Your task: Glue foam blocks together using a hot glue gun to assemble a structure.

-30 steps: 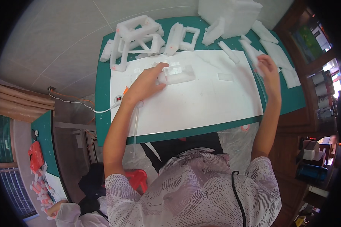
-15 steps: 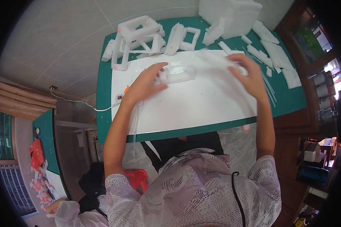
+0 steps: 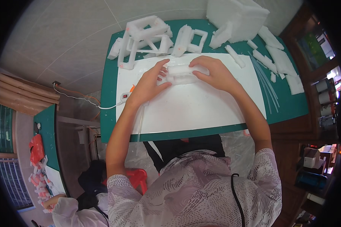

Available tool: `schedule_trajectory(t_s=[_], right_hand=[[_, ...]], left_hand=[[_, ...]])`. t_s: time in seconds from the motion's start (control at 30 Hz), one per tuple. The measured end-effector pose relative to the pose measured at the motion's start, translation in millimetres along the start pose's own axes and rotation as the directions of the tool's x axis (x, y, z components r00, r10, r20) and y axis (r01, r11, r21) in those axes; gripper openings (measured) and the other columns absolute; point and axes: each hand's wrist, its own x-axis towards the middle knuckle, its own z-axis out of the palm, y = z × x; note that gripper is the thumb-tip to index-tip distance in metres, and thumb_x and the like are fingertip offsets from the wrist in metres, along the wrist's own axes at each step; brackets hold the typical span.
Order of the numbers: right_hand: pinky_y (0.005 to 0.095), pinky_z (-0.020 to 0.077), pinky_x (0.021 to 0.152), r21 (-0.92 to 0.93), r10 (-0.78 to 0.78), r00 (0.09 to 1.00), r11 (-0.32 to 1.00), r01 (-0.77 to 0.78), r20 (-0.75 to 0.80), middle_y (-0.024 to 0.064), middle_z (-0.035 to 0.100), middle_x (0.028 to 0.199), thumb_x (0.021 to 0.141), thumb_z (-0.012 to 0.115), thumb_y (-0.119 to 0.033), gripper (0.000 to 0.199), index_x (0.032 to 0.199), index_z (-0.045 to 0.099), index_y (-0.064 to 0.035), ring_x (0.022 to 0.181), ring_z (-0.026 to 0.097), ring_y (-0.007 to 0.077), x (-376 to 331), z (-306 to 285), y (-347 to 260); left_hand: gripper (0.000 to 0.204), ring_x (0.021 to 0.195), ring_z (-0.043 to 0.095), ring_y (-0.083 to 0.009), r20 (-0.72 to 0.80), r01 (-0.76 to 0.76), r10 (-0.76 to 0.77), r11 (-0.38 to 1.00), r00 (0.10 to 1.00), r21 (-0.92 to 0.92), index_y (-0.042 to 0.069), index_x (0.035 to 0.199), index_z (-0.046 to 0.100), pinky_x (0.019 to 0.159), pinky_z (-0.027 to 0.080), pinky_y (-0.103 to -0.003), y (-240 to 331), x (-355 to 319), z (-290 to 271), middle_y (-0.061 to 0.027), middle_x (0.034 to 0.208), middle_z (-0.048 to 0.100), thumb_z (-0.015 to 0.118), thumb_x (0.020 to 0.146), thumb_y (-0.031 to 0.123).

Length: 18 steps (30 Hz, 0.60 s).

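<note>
My left hand (image 3: 152, 82) curls round the left end of a small white foam frame (image 3: 183, 80) lying on the white board. Its thumb and fingers press close to the foam's end. From the right, my right hand (image 3: 213, 75) grips the right end of a white foam strip (image 3: 180, 69). That strip lies along the frame's far side, roughly parallel to the near bar. My fingers partly cover both ends, so whether the pieces are joined cannot be made out.
Finished-looking foam frames (image 3: 146, 32) stand at the back left of the green mat (image 3: 110, 90). A big foam block (image 3: 240, 19), loose strips (image 3: 263, 59) and thin clear sticks (image 3: 267, 89) lie at the right. A power strip (image 3: 125, 97) sits left. Another person's sleeve (image 3: 70, 212) shows lower left.
My right hand has moved left from the loose strips, bringing a foam strip to the frame's far side. The left hand stays at the frame's left end.
</note>
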Motion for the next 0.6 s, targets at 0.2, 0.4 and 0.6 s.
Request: schedule_trajectory(t_s=[0.2, 0.4, 0.6], right_hand=[[0.0388, 0.0473, 0.100, 0.022, -0.044, 0.999, 0.999, 0.043, 0.030, 0.0122, 0.068, 0.118, 0.091, 0.066, -0.019, 0.022, 0.109, 0.070, -0.0070, 0.110, 0.063, 0.0298, 0, 5, 4], [0.0401, 0.0465, 0.101, 0.026, -0.044, 0.999, 0.999, 0.043, 0.027, 0.0106, 0.067, 0.123, 0.089, 0.070, -0.021, 0.025, 0.110, 0.071, -0.0092, 0.116, 0.060, 0.0291, -2, 11, 10], [0.0406, 0.0458, 0.105, 0.071, -0.027, 1.000, 0.997, 0.027, -0.005, 0.0101, 0.062, 0.133, 0.086, 0.073, -0.018, 0.046, 0.131, 0.062, -0.0143, 0.119, 0.059, 0.0284, -15, 6, 20]], left_hand=[[0.069, 0.105, 0.064, -0.0231, 0.015, -0.031, 0.030, 0.999, 0.999, 0.021, 0.015, 0.144, 0.048, 0.093, 0.054, -0.033, 1, 0, 2, -0.0132, 0.122, 0.064, 0.078, 0.083, 0.012], [0.057, 0.095, 0.064, -0.0238, 0.039, -0.140, 0.139, 0.989, 0.990, 0.035, 0.018, 0.140, 0.057, 0.090, 0.052, -0.033, -3, -2, 4, -0.0118, 0.116, 0.063, 0.071, 0.085, 0.009], [0.057, 0.095, 0.065, -0.0247, 0.034, -0.152, 0.151, 0.987, 0.988, 0.059, 0.021, 0.140, 0.058, 0.090, 0.051, -0.032, -5, -2, 4, -0.0122, 0.114, 0.063, 0.071, 0.086, 0.009]])
